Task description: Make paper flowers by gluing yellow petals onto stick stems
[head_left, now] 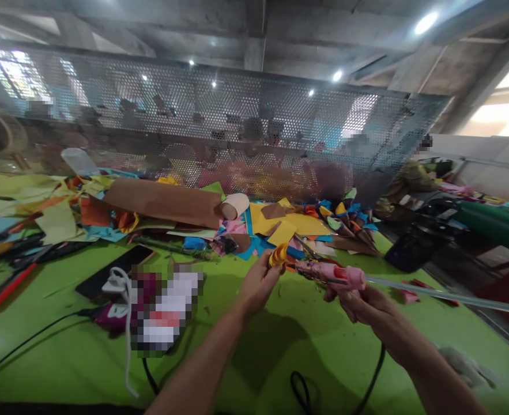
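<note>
My right hand (358, 302) is wrapped round a pink hot glue gun (334, 275), with a long clear glue stick (444, 295) running out of its back to the right. The gun's nozzle points left, close to a rolled piece of yellow paper (279, 255) pinched in my left hand (259, 283). An orange bit shows beside the yellow roll near the nozzle; whether the nozzle touches the paper I cannot tell. Just behind the gun lies a pair of scissors (308, 249), partly hidden among paper pieces.
Across the green table (254, 369) lie coloured paper scraps (59, 216), a brown paper sheet (163, 202) and a cardboard tube (236, 206). At left are a phone (113, 272), a purple power strip (116, 317) and cords. A perforated metal screen (219, 115) stands behind. A person (407, 178) sits at far right.
</note>
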### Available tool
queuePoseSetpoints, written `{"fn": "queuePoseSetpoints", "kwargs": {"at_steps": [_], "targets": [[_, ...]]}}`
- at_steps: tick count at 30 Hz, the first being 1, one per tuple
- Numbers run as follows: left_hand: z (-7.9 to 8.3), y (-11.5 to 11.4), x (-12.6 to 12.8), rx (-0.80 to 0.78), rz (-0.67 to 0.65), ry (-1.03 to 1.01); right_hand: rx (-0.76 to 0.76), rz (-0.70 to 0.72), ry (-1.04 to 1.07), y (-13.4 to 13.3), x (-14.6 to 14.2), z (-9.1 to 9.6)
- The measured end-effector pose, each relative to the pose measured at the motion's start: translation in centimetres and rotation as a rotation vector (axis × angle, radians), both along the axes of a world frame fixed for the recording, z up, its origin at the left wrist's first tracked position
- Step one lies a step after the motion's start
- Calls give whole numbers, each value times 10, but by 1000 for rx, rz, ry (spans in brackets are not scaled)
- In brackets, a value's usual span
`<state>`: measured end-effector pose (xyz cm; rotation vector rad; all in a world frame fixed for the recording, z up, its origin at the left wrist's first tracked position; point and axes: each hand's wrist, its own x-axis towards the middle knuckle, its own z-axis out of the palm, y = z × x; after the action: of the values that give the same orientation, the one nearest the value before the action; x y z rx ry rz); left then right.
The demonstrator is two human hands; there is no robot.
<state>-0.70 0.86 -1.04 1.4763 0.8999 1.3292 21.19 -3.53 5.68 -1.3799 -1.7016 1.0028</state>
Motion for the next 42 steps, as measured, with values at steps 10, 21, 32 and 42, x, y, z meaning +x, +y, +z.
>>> {"fn": "queuePoseSetpoints", "kwargs": {"at_steps": [10, 21, 32, 42], "targets": [[0, 1, 0, 52, 57, 145, -15, -27, -36, 6, 0, -10], [5, -1, -1, 38, 64, 200, -26, -47, -121, 5, 2, -13], [7, -3, -1, 38, 73, 220, -51, -44, -141, 2, 3, -12], [5, -1, -1, 92, 96, 289, -41, -67, -179, 6, 4, -14]]}}
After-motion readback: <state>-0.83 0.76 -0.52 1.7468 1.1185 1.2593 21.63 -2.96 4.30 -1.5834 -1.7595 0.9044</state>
